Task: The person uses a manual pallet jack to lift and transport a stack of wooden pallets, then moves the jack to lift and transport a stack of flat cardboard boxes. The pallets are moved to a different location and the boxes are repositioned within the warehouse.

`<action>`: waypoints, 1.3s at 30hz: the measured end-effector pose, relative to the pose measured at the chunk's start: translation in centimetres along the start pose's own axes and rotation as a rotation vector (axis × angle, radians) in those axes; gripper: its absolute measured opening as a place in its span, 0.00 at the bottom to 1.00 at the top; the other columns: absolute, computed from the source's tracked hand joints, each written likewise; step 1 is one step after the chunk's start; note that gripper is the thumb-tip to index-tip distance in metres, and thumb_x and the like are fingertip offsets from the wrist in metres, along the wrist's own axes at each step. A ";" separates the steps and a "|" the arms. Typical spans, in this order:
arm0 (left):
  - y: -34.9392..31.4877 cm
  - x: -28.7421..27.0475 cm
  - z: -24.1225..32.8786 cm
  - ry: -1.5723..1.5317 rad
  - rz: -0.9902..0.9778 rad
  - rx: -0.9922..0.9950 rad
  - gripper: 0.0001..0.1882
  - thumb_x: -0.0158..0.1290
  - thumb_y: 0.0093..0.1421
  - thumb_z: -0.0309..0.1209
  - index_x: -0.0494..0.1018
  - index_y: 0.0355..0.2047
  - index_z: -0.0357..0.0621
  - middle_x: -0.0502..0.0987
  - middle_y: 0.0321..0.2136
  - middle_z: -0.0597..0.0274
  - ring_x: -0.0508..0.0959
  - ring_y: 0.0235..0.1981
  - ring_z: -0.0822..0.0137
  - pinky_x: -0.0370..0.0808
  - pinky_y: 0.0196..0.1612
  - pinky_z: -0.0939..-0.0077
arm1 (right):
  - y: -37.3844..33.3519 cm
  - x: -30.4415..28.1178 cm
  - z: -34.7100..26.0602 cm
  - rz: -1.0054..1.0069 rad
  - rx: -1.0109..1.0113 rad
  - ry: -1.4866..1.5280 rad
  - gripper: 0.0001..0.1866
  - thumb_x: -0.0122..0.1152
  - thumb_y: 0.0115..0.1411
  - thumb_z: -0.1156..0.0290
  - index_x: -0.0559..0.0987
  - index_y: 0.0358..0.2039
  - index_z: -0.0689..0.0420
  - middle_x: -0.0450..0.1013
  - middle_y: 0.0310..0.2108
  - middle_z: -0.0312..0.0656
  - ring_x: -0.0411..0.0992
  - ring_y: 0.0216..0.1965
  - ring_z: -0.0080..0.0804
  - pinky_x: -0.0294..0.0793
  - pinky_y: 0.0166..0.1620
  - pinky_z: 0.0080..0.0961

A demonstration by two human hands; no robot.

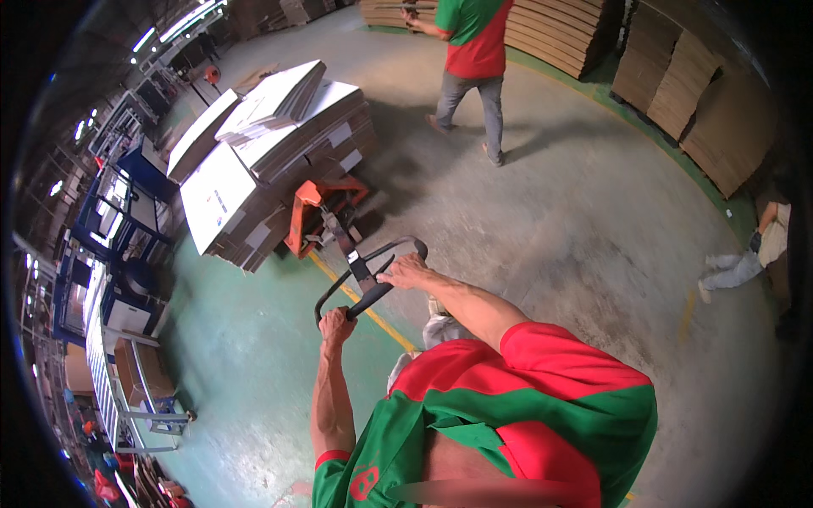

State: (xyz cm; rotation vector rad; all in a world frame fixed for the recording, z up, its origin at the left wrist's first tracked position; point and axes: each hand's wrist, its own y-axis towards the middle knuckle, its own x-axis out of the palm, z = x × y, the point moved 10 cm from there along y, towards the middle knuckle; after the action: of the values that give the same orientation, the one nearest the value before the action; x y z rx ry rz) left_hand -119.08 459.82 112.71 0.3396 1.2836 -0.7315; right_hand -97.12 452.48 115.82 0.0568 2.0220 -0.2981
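A pallet jack [309, 212] with an orange body stands ahead of me, its black loop handle [370, 298] reaching back toward my chest. My left hand [337, 326] is wrapped round the handle's near left corner. Over the right part of the grip lies my right hand [408, 271], fingers curled on the bar close to the lever at the handle's middle. On the jack rides a load of flat cardboard stacks [292, 157] with white tops. Some of the upper bundles lie skewed across the others. The jack's forks are hidden under the load.
A person in a red and green shirt [476, 42] walks beyond the load. Tall cardboard stacks [550, 30] line the far right, and another person [766, 237] is at the right edge. A roller conveyor [100, 364] and blue machines [140, 173] run along the left. A yellow line [385, 326] crosses the floor.
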 end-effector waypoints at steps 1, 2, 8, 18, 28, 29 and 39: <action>-0.6 0.1 0.4 0.004 -0.001 0.003 0.15 0.65 0.50 0.44 0.81 0.35 0.51 0.83 0.31 0.54 0.83 0.37 0.50 0.78 0.42 0.53 | -0.9 0.5 0.4 -0.037 0.029 -0.014 0.40 0.46 0.64 0.33 0.86 0.37 0.63 0.79 0.43 0.61 0.75 0.52 0.59 0.67 0.57 0.53; -0.9 0.7 0.6 0.013 -0.086 -0.008 0.15 0.65 0.50 0.44 0.82 0.34 0.51 0.83 0.31 0.54 0.83 0.37 0.51 0.78 0.42 0.53 | -1.2 -0.2 0.3 0.026 0.020 -0.040 0.40 0.47 0.64 0.33 0.86 0.34 0.63 0.80 0.39 0.61 0.76 0.49 0.59 0.68 0.55 0.52; -3.0 -2.0 0.9 -0.039 -0.011 -0.030 0.13 0.64 0.51 0.43 0.82 0.33 0.52 0.83 0.30 0.56 0.83 0.38 0.51 0.77 0.42 0.55 | -2.7 -2.3 -1.8 0.122 -0.043 -0.025 0.41 0.49 0.64 0.33 0.85 0.28 0.65 0.80 0.33 0.61 0.78 0.43 0.58 0.72 0.50 0.52; -13.3 2.0 4.8 -0.080 -0.070 0.007 0.13 0.64 0.52 0.43 0.82 0.34 0.51 0.83 0.29 0.56 0.83 0.36 0.52 0.77 0.41 0.55 | -13.7 1.3 -1.6 0.031 -0.045 -0.022 0.41 0.48 0.63 0.32 0.85 0.27 0.64 0.80 0.32 0.60 0.78 0.41 0.60 0.73 0.49 0.52; -11.2 -13.3 7.2 -0.092 -0.007 0.222 0.20 0.69 0.51 0.46 0.80 0.35 0.44 0.80 0.26 0.50 0.81 0.30 0.47 0.76 0.35 0.53 | -12.1 -13.0 -7.0 -0.002 -0.230 -0.038 0.33 0.52 0.63 0.33 0.84 0.32 0.54 0.81 0.33 0.52 0.79 0.41 0.55 0.76 0.45 0.49; -10.4 -15.3 7.2 -0.097 -0.011 0.184 0.20 0.69 0.50 0.44 0.80 0.37 0.45 0.81 0.27 0.50 0.81 0.30 0.48 0.76 0.35 0.54 | -11.2 -15.7 -7.8 0.064 -0.278 -0.042 0.33 0.52 0.63 0.34 0.84 0.31 0.54 0.81 0.31 0.51 0.80 0.39 0.53 0.77 0.43 0.48; -20.2 -9.7 17.6 0.114 0.373 -0.053 0.14 0.61 0.48 0.32 0.82 0.38 0.56 0.80 0.21 0.55 0.82 0.26 0.52 0.77 0.31 0.57 | -25.2 -15.5 -0.2 0.391 -0.363 0.054 0.22 0.60 0.63 0.47 0.79 0.31 0.55 0.78 0.25 0.49 0.76 0.31 0.50 0.70 0.43 0.47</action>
State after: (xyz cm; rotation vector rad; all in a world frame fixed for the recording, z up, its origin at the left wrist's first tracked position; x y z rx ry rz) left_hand -120.33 437.28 130.05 0.5660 1.2968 -0.3653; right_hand -94.52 429.53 134.29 0.2302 2.0366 0.3200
